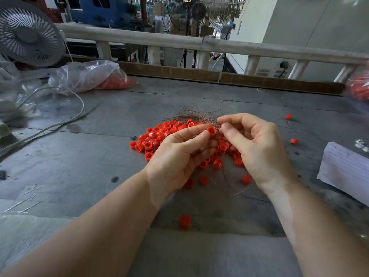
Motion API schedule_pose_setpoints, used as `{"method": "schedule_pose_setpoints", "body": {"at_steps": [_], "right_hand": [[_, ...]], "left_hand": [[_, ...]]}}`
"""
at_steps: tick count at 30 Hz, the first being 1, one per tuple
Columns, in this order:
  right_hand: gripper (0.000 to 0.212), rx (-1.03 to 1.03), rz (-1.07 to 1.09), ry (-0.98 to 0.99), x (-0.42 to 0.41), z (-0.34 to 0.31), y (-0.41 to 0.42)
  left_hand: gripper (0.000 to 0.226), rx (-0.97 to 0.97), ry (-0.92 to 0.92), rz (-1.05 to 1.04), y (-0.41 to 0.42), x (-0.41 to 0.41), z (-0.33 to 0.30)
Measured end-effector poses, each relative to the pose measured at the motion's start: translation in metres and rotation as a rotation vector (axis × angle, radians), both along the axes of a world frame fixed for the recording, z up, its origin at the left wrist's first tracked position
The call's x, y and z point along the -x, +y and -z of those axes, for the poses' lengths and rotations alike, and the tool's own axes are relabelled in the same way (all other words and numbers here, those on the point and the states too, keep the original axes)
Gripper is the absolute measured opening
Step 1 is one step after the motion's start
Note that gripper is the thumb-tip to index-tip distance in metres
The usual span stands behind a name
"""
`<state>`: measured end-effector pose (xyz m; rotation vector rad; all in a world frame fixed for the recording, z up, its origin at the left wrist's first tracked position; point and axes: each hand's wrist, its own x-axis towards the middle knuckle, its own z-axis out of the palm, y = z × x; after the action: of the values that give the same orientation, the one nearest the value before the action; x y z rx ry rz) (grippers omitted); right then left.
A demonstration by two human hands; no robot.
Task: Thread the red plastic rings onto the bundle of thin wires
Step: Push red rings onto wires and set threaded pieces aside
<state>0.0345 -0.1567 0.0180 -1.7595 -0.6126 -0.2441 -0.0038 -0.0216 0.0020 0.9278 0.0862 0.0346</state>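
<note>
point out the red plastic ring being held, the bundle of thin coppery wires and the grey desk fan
red plastic ring [211, 130], head view, on its open rim
bundle of thin coppery wires [191, 116], head view, mid-strands
grey desk fan [27, 35], head view, grille hub

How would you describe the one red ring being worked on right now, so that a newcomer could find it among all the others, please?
Start at the big pile of red rings in the middle of the grey table. Just above its right side, the left hand pinches one red ring at its fingertips. Unlike its neighbours, it is lifted off the table, beside the wire bundle held by the right hand.
</note>
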Motion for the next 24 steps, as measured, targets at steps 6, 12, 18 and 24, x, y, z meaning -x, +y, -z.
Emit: {"method": "schedule_pose_setpoints", "body": {"at_steps": [6,12,18,24], "right_hand": [[0.024,0.082,-0.049,-0.071,0.0017,0.0005,0.0014],[0.024,0.060,-0.020,-0.067,-0.0023,0.0020,-0.0008],[0.025,0.037,-0.027,-0.052,-0.0033,0.0021,-0.0002],[0.025,0.063,-0.028,-0.078,-0.0013,0.0009,0.0001]], "left_hand": [[0.020,-0.002,0.024,0.018,-0.0005,0.0013,-0.0010],[0.019,0.024,0.044,0.031,-0.0002,0.0011,-0.0034],[0.020,0.019,0.016,0.058,0.0004,0.0024,-0.0032],[0.025,-0.001,-0.001,0.065,0.0001,0.0025,-0.0023]]}}
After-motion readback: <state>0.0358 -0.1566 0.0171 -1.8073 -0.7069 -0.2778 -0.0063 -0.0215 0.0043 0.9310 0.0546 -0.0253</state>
